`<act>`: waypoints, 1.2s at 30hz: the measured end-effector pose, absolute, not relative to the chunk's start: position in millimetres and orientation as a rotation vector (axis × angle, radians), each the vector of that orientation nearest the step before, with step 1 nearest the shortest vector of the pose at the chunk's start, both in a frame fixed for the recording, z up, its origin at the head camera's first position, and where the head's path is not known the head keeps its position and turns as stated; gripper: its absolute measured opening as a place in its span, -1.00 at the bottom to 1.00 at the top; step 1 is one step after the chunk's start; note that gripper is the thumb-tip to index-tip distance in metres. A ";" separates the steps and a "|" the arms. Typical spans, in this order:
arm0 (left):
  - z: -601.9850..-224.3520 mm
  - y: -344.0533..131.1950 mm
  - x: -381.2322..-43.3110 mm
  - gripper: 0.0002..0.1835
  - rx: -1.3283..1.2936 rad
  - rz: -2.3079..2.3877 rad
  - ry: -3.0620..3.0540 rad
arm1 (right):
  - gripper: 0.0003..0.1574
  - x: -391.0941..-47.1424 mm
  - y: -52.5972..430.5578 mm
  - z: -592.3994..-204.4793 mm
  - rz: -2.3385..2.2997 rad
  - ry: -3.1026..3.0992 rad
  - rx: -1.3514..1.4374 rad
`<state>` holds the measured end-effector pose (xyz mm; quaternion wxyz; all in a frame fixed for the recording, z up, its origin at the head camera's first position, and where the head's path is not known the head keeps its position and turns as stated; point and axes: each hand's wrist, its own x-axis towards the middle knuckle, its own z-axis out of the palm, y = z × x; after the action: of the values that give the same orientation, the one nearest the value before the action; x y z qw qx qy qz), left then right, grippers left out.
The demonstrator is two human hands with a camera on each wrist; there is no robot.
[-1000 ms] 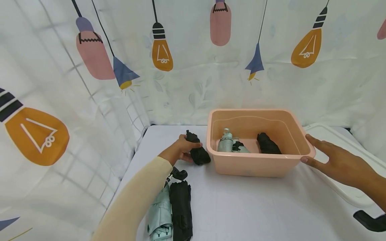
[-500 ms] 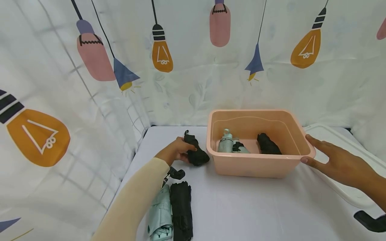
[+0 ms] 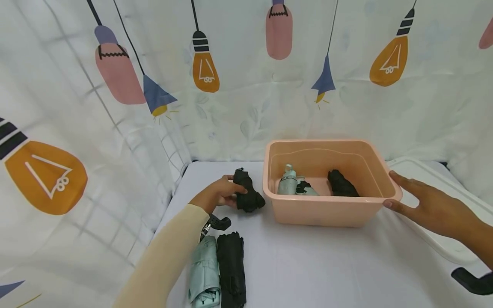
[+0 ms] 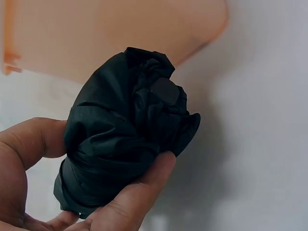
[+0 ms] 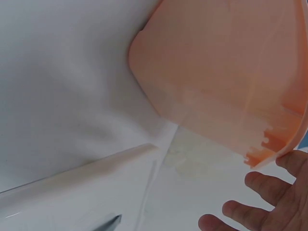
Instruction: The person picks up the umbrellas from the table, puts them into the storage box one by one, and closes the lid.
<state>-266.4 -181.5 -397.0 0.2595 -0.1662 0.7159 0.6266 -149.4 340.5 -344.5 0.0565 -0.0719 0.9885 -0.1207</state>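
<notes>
My left hand [image 3: 221,193] grips a small folded black umbrella [image 3: 248,193] just left of the peach plastic bin [image 3: 323,211]. In the left wrist view, thumb and fingers wrap the crumpled dark fabric of the umbrella [image 4: 108,130], with its blunt end facing outward. Across the bin, my right hand [image 3: 435,207] rests on the right rim near the front corner, fingers spread and fairly straight. The right wrist view has a fingertip of that hand [image 5: 284,197] at the rim. Inside the bin lie a mint-green bottle-like item [image 3: 287,182], another mint item with black [image 3: 307,188] and a black bundle [image 3: 342,184].
A rolled mint-green umbrella [image 3: 205,271] and a longer black one [image 3: 231,269] lie side by side at the front left. A black curved handle [image 3: 220,223] is beside the left wrist. A white lid [image 3: 431,239] lies right of the bin; another black handle [image 3: 471,281] is at the right edge.
My left hand has moved slightly left with the black umbrella, away from the bin, and the umbrella has turned a little more upright. The right hand stays on the rim.
</notes>
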 end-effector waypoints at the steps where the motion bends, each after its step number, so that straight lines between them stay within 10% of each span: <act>1: -394.6 -182.0 -265.9 0.06 -0.442 1.706 1.931 | 0.29 -149.4 340.6 -344.5 -0.368 2.997 -0.219; 36: -295.4 -198.5 -258.0 -0.08 -0.154 1.937 1.826 | 0.28 -148.3 340.2 -342.1 -0.387 3.000 -0.228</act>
<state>-258.0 -198.5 -295.4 0.2353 -0.0563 0.6656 0.7060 -148.3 340.2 -342.1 0.0542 -0.0749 0.9875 -0.1276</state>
